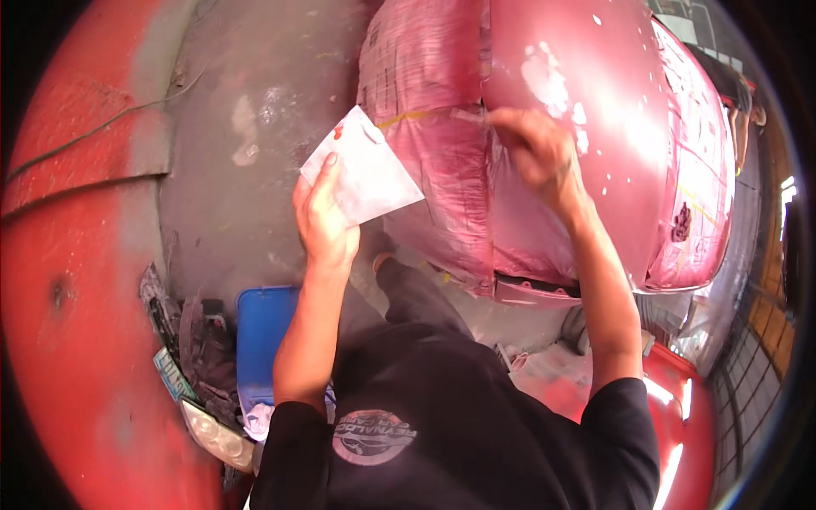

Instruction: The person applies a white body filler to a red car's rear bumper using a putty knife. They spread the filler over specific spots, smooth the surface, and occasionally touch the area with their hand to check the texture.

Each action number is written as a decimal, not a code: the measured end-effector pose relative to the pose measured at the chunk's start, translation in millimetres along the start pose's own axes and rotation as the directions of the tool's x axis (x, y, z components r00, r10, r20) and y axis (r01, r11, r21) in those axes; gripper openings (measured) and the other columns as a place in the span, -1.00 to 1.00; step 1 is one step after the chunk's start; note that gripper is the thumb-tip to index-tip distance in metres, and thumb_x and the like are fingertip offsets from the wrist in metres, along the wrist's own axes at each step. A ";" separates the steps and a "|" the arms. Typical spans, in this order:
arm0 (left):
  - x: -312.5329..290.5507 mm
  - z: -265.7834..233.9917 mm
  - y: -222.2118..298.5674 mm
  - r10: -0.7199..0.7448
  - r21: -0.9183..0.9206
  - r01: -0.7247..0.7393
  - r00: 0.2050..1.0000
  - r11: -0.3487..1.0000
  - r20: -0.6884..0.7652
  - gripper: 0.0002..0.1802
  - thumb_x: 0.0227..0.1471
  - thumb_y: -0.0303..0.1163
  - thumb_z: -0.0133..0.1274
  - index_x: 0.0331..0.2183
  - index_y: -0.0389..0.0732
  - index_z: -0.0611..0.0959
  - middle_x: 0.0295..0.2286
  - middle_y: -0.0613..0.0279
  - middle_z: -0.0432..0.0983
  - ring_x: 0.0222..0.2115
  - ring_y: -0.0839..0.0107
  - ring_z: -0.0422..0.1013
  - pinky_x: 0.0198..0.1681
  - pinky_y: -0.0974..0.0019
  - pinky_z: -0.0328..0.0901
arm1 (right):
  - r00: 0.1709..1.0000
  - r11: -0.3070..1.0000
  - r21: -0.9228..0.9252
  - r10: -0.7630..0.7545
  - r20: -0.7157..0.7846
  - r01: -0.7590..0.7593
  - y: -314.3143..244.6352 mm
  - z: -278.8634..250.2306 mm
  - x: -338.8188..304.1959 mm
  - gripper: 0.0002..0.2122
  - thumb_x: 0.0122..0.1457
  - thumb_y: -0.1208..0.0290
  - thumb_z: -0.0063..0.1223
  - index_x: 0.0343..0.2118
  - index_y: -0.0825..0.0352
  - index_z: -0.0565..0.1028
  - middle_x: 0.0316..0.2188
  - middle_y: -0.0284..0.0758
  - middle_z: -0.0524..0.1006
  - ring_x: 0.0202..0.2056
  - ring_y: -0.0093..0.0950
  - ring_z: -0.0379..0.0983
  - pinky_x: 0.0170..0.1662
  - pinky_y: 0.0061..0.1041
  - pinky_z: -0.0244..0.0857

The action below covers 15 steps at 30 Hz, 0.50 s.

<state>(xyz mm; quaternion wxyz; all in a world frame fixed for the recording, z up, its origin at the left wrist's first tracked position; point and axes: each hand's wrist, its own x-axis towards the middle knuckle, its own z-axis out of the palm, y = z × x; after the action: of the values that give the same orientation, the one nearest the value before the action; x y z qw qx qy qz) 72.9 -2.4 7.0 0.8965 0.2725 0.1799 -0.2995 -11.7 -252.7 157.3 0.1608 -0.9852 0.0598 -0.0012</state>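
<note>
My left hand (327,208) grips a white, square, flat board (382,178) by its left edge, with the thumb lying on top. A small dab of red paste (338,133) sits near the board's upper corner. My right hand (540,153) is raised over the red car body (586,51), its fingers closed and partly smeared by motion. A thin, pale, flat spreader (467,116) sticks out leftward from those fingertips. Pale patches (546,81) dot the red panel beyond that hand. Masking film (438,178) with yellow tape covers the part beside the board.
A large red and grey panel (93,255) curves along the left. On the floor stand a blue bin (268,340) and a loose headlight (217,435). Another person's arm (744,136) shows at the far right. More masking film (693,170) covers the car's right side.
</note>
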 end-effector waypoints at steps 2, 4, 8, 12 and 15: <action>-2.9 7.4 6.1 -0.009 0.018 0.009 1.000 1.000 0.024 -0.63 0.26 -0.45 0.07 0.07 -0.36 0.56 -0.02 0.11 0.58 -0.02 0.29 0.53 0.11 0.18 0.39 | 0.959 0.955 -0.088 -0.281 0.018 0.282 -14.3 7.8 -10.6 -0.59 -0.10 0.70 0.09 -0.12 0.29 0.64 -0.14 -0.22 0.66 -0.10 -0.18 0.58 -0.02 -0.22 0.50; -5.1 10.0 5.8 0.006 0.044 -0.007 1.000 0.999 0.028 -0.63 0.27 -0.43 0.06 0.08 -0.36 0.54 -0.01 0.08 0.58 -0.02 0.27 0.53 0.11 0.17 0.40 | 0.954 0.954 -0.028 -0.298 0.029 0.299 -42.8 2.8 -12.3 -0.53 -0.16 0.74 0.05 -0.09 0.32 0.63 -0.15 -0.19 0.65 -0.08 -0.14 0.58 0.00 -0.24 0.50; -17.0 15.2 1.7 -0.008 0.059 0.007 1.000 0.998 0.023 -0.62 0.27 -0.42 0.06 0.08 -0.35 0.55 -0.01 0.08 0.58 -0.03 0.26 0.53 0.10 0.16 0.40 | 0.987 0.831 0.533 0.155 0.052 -0.159 -49.7 -7.5 -26.1 -0.63 0.09 0.74 -0.02 -0.03 0.40 0.60 -0.12 -0.18 0.66 -0.07 -0.33 0.61 0.07 -0.36 0.47; -22.2 28.8 -4.7 -0.038 0.030 0.038 0.999 0.999 0.000 -0.63 0.27 -0.42 0.06 0.07 -0.32 0.56 -0.02 0.09 0.58 -0.04 0.25 0.54 0.10 0.15 0.40 | 0.931 0.721 0.673 0.339 -0.135 -0.165 -68.2 -11.3 -45.9 -0.63 0.06 0.77 -0.03 -0.04 0.49 0.57 -0.10 -0.12 0.65 -0.04 -0.34 0.60 0.11 -0.37 0.44; -34.3 51.3 -13.9 -0.137 -0.002 0.137 0.989 0.991 0.057 -0.63 0.28 -0.39 0.07 0.07 -0.31 0.57 -0.03 0.10 0.59 -0.04 0.28 0.53 0.09 0.16 0.40 | 0.956 0.871 0.444 -0.089 -0.279 0.211 -86.7 -3.3 -69.1 -0.53 -0.17 0.85 -0.10 -0.13 0.47 0.57 -0.10 -0.06 0.63 0.00 -0.11 0.57 0.13 -0.16 0.41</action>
<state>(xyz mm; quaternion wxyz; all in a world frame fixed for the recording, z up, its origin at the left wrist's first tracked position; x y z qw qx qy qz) 46.3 -27.2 58.8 0.8794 0.2481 0.1735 -0.3673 -70.2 -164.0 189.1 0.3850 -0.9103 0.0002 -0.1521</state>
